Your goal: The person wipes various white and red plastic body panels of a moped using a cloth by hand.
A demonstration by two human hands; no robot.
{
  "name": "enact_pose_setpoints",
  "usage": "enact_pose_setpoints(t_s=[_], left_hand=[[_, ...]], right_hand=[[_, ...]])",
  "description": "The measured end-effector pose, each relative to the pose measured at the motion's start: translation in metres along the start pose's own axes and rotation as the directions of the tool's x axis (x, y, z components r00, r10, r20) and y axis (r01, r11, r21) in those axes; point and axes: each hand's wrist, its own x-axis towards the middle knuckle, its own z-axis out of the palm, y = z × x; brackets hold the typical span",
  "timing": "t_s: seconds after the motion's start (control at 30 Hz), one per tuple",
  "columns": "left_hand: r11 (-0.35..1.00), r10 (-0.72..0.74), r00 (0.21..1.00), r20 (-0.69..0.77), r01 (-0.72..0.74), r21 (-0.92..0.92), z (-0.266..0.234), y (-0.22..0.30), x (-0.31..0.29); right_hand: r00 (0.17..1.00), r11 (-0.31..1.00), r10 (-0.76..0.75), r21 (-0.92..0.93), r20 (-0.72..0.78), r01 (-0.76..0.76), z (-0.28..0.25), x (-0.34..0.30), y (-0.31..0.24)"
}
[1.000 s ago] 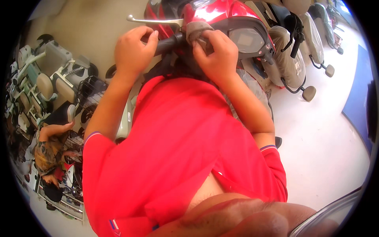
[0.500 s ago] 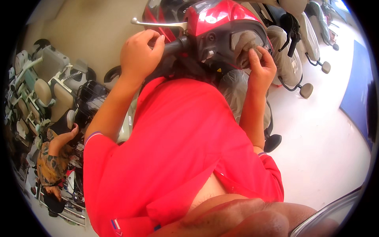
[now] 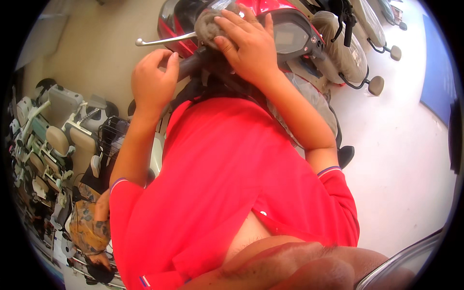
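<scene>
Head view: the right hand (image 3: 249, 44), fingers spread, presses a grey cloth (image 3: 209, 30) onto the scooter (image 3: 290, 36) beside the brake lever (image 3: 166, 39); the left hand (image 3: 153, 81) half-curls near the grip (image 3: 192, 65), hold unclear. The cloth's loose edge might snag that lever.

Pale floor (image 3: 391, 179) (brightly lit); blue patch (image 3: 437, 72) rightward

Scooter (image 3: 278, 7) dead ahead of the wearer; left grip (image 3: 191, 65) sticks out its left side, brake lever (image 3: 166, 39) just beyond the grip; left hand (image 3: 153, 79) at grip's outer end, contact unclear; cloth (image 3: 209, 30) at grip's inner end, right hand (image 3: 250, 46) over cloth's right edge; display (image 3: 290, 39) right of that hand; more scooters (image 3: 340, 50) farther right; parked vehicles (image 3: 58, 140) left, co-worker (image 3: 88, 222) beside them, lower left.
</scene>
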Motion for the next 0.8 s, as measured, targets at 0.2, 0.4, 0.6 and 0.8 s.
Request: enact_pose_setpoints(t_s=[0.2,0.4,0.6,0.8], left_hand=[[1.0,-0.017,1.0,-0.009,0.017,-0.003,0.002,0.008,-0.004],[0.999,0.031,0.999,-0.019,-0.031,-0.016,0.011,0.012,-0.001],[1.0,-0.015,0.999,-0.041,0.015,-0.001,0.01,0.009,-0.01],[1.0,-0.013,0.999,-0.052,0.012,-0.018,0.009,0.012,-0.008]], right_hand=[[0.987,0.954,-0.116,-0.289,-0.114,0.079,-0.02,0.026,0.063],[0.689,0.742,0.652,-0.452,0.316,-0.495,-0.044,0.078,0.172],[0.513,0.921,0.386,-0.345,0.766,-0.178,-0.017,0.092,0.074],[0.769,0.994,-0.063,0.108,0.636,-0.008,-0.006,0.08,0.058]])
